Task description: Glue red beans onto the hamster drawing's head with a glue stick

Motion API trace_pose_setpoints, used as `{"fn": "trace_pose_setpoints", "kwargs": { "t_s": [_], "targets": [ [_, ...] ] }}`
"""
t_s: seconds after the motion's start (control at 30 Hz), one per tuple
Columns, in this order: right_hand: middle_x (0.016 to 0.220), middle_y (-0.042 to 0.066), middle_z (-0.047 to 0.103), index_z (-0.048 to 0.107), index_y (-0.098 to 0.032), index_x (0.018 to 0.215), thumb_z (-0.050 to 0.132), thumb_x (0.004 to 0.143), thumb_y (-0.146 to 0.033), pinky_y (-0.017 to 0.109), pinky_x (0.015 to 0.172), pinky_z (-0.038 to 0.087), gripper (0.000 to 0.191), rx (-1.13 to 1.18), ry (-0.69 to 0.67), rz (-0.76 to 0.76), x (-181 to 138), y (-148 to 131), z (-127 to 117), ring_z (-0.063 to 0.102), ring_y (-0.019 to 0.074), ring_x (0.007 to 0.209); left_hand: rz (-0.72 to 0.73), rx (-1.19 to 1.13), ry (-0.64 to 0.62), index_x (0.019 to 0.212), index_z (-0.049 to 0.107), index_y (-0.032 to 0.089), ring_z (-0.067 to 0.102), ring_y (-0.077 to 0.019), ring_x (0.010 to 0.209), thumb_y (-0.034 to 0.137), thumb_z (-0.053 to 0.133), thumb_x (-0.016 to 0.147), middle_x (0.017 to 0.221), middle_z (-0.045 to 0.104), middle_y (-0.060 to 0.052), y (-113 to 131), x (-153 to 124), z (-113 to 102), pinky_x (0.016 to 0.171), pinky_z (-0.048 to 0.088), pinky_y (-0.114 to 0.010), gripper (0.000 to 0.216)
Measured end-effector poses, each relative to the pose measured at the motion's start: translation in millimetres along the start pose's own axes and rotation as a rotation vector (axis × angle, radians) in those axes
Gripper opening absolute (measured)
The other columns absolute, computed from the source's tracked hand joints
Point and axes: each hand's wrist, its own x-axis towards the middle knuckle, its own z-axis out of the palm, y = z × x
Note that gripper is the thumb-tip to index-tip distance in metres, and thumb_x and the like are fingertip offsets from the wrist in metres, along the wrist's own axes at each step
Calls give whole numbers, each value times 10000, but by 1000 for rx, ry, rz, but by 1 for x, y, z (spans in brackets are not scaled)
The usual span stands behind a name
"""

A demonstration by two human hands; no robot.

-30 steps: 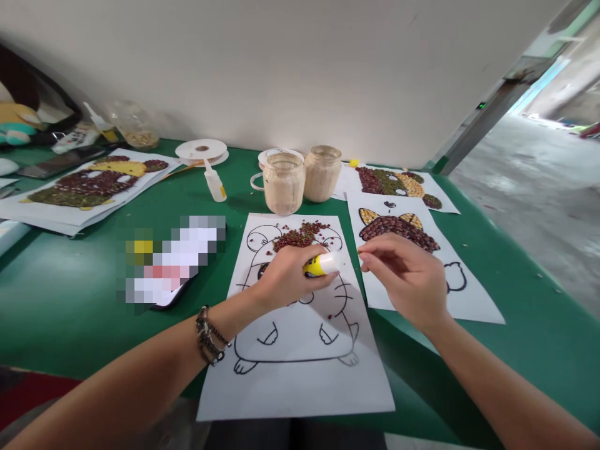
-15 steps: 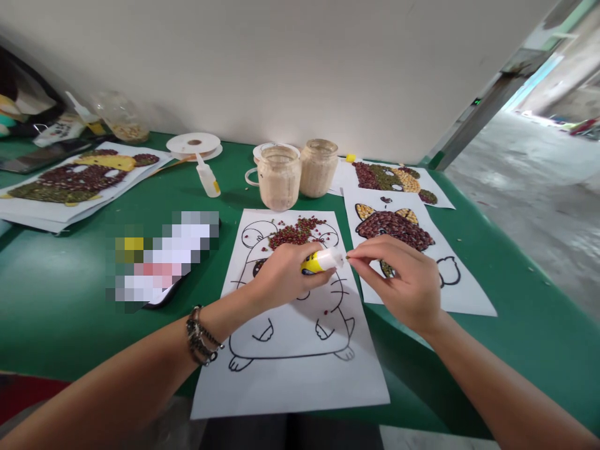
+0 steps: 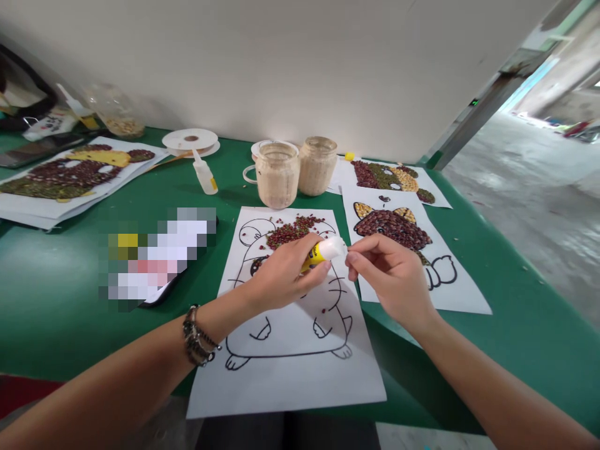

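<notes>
My left hand [image 3: 285, 272] is wrapped round a small yellow-and-white glue bottle [image 3: 330, 248], its white end pointing right. Close to that end is my right hand [image 3: 391, 275], thumb and fingertips pinched together. What they pinch, if anything, is too small to make out. Beneath my left hand lies a white sheet with a black-line animal drawing [image 3: 290, 390]. A heap of red and green beans [image 3: 288, 232] covers the top of the drawn head, and one red bean lies lower on the sheet.
Two cloudy jars [image 3: 277, 178] stand behind the sheet. A fox-like bean picture [image 3: 394, 228] lies to the right, another bean picture [image 3: 79, 172] at far left. A blurred-out phone [image 3: 164, 259], a white glue bottle [image 3: 205, 175] and a ribbon spool [image 3: 190, 141] are left.
The glue bottle has tipped slightly upward in my left hand. My right fingertips have curled in and stay by its white end. The whole view has shifted slightly.
</notes>
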Motion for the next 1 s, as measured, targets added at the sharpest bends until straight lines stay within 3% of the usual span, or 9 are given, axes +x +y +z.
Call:
{"fn": "trace_pose_setpoints", "kwargs": {
  "t_s": [0.3, 0.47, 0.63, 0.8, 1.0],
  "targets": [
    [481, -45, 532, 533, -175, 623, 553, 684, -177, 200, 430, 454, 64, 46, 52, 27, -1, -2, 2, 527, 69, 446, 47, 56, 36, 841, 450, 166, 474, -98, 587, 276, 428, 784, 697, 536, 5, -4, 0, 2, 516, 364, -214, 125],
    [526, -36, 543, 548, -178, 664, 551, 702, -191, 209, 461, 458, 41, -38, 85, -54, -4, -2, 1, 539, 75, 480, 90, 92, 89, 911, 462, 162, 526, -124, 723, 310, 474, 781, 835, 577, -31, -7, 0, 3, 613, 415, -232, 198],
    [557, -32, 555, 548, -183, 669, 546, 715, -176, 201, 449, 454, 46, -49, 43, -132, -5, -2, 0, 539, 70, 485, 121, 135, 135, 901, 480, 167, 538, -130, 731, 316, 518, 758, 838, 584, -29, -9, 0, 4, 583, 418, -232, 210],
    [625, -21, 570, 544, -183, 691, 546, 718, -123, 206, 437, 444, 67, -75, 81, -334, -3, -3, -9, 533, 71, 500, 128, 126, 109, 896, 489, 165, 541, -125, 721, 304, 532, 752, 817, 585, -19, -8, 0, 4, 577, 419, -226, 204],
    [654, 1, 605, 561, -195, 746, 546, 711, -48, 239, 539, 474, 152, -484, 61, -747, 2, -4, -18, 577, 111, 633, 110, 106, 81, 868, 519, 160, 539, -118, 701, 323, 540, 744, 766, 586, -12, -7, 1, 3, 590, 416, -222, 206]
  ]
}}
